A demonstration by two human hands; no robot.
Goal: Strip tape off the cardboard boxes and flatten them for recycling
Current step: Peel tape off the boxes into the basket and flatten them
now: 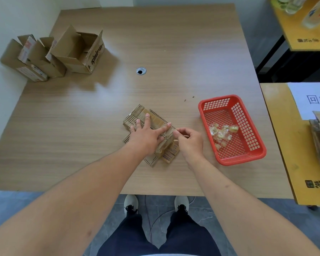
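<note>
one flattened box [151,130] mid-strip: left hand [146,134] flat, pinning it, right hand [187,140] pinching tape end [171,131]; next, peel toward red basket [255,154].

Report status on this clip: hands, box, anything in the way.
Left hand flat on the flattened brown cardboard box, pinning it. Right hand fingers pinch clear tape at its edge. Red plastic mesh basket holds stripped tape. Nothing in the way.
</note>
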